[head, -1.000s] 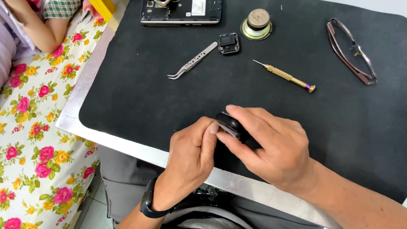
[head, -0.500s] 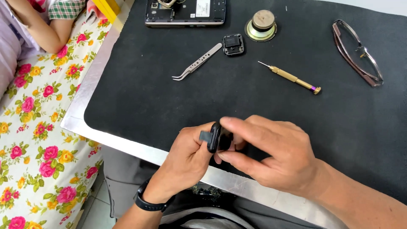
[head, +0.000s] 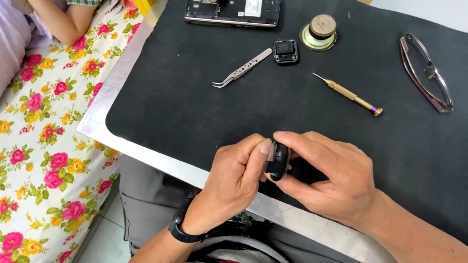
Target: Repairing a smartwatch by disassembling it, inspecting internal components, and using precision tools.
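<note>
Near the front edge of the black work mat [head: 195, 112], I am holding a small black device [head: 278, 160] up on its edge between both hands. My left hand [head: 234, 187] is pinching its left face, thumb pressing flat against the side, while my right hand [head: 336, 178] is wrapping around it from the right, index finger curling over the top and thumb tucking underneath. Both hands are clenching on that one piece; neither is resting free. The piece is hovering just above the mat, close to the metal rim of the table [head: 146, 156].

Judging by the grip, I am working at the seam of the casing, either pulling the two halves apart or pressing them together; I cannot tell which from this angle, since my fingers are hiding most of the body.

Farther back on the mat, the curved tweezers [head: 241, 73] are lying left of a little square black part [head: 285, 51], with a round speaker-like part [head: 319, 32] just to its right and an opened flat device [head: 233, 10] at the far edge. To the right, the brass screwdriver [head: 348, 95] is lying at a slant, and folded glasses [head: 426, 73] are sitting well apart at the far right.

Whatever follows is, I think, calling for steady, even thumb pressure, so the small casing is not slipping or popping out over the table's edge.
</note>
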